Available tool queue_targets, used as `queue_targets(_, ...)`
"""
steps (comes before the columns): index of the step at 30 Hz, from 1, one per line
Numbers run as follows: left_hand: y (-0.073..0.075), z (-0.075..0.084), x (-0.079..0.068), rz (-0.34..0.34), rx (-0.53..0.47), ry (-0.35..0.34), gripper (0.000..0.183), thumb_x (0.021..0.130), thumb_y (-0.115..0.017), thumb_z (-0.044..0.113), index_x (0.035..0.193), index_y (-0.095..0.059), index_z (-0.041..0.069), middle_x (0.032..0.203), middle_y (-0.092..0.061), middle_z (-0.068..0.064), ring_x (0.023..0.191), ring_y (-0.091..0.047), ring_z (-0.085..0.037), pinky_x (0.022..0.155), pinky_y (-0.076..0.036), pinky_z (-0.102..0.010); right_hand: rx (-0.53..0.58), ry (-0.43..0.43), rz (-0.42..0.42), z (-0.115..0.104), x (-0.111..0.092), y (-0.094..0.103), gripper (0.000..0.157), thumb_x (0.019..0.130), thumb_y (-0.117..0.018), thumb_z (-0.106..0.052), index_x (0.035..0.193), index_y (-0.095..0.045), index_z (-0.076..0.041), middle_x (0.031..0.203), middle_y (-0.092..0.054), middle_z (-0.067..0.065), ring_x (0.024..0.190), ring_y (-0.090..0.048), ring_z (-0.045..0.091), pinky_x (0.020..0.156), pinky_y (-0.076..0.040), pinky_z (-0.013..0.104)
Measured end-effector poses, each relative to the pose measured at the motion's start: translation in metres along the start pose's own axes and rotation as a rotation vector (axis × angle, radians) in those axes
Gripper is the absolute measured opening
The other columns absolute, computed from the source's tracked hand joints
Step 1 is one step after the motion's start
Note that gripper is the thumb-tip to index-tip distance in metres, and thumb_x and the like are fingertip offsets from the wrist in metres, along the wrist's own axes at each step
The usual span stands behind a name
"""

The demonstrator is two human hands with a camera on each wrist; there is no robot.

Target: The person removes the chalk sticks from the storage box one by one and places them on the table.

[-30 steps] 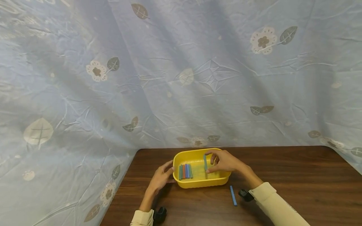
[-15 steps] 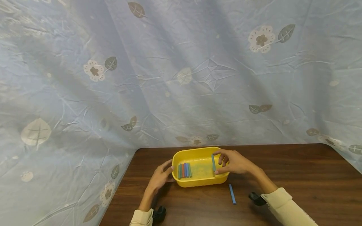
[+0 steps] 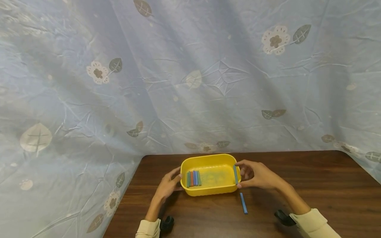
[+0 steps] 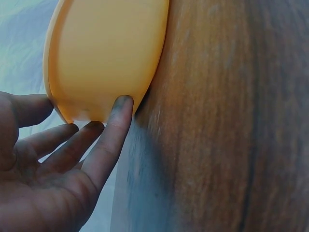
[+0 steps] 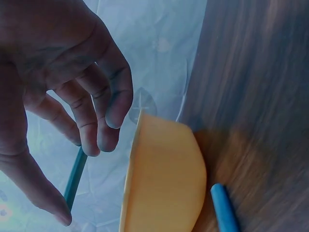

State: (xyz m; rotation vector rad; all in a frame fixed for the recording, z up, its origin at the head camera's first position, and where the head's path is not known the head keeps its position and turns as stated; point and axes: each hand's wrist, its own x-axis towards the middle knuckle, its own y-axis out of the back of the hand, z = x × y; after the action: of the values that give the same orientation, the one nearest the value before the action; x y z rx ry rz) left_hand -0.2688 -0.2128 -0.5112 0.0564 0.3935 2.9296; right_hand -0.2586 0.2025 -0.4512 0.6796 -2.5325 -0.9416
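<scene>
My right hand (image 3: 257, 176) pinches a teal-green chalk stick (image 3: 235, 174) by its two ends, thumb at the near end and a fingertip at the far one. The stick overlaps the right rim of a yellow plastic tub (image 3: 205, 191) in the head view. In the right wrist view the chalk (image 5: 75, 176) hangs above the level of the tub's rim. At the tub's left end, my left hand (image 3: 166, 185) rests extended fingers against the outer wall, its thumb near the rim. Several green, red and blue chalk sticks (image 3: 193, 178) lie side by side inside, toward the left.
A single blue chalk stick (image 3: 243, 203) lies on the dark wooden table (image 3: 327, 195), just in front of the tub's right end. Coloured dust marks the tub's floor. Behind the table hangs a pale patterned sheet (image 3: 178, 115).
My right hand has moved rightward with the teal-green chalk, from over the tub's inside to its right rim. The left hand stays at the tub's left end.
</scene>
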Motion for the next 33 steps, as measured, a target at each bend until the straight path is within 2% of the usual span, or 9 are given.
queue_targets(16,0.0,0.0,0.001,-0.003,-0.006,0.009,0.053,0.113,-0.054,0.015,0.162,-0.043,0.0,0.164,-0.042,-0.034,0.125,-0.069,-0.046,0.086,-0.071,-0.046,-0.003,-0.052,-0.016,0.007,-0.029,0.008,0.072,0.087,-0.091,-0.036,0.143,-0.059,-0.003,0.103,-0.065,0.003,0.086,-0.061,0.008,0.077,-0.061,0.022)
queue_targets(26,0.001,0.002,0.002,0.002,-0.005,0.005,0.053,0.112,-0.056,0.015,0.162,-0.044,0.001,0.166,-0.04,-0.034,0.121,-0.071,-0.044,0.086,-0.071,-0.046,0.022,-0.07,-0.062,0.018,-0.038,0.001,0.074,0.087,-0.092,-0.034,0.143,-0.057,-0.001,0.103,-0.065,0.004,0.087,-0.061,0.011,0.077,-0.06,0.023)
queue_targets(33,0.0,0.001,-0.002,0.005,-0.005,0.008,0.053,0.112,-0.056,0.015,0.162,-0.044,0.001,0.164,-0.043,-0.034,0.12,-0.072,-0.042,0.087,-0.071,-0.047,0.056,-0.068,-0.105,0.023,-0.043,-0.007,0.074,0.087,-0.092,-0.031,0.144,-0.057,0.002,0.102,-0.067,0.006,0.084,-0.061,0.011,0.07,-0.057,0.022)
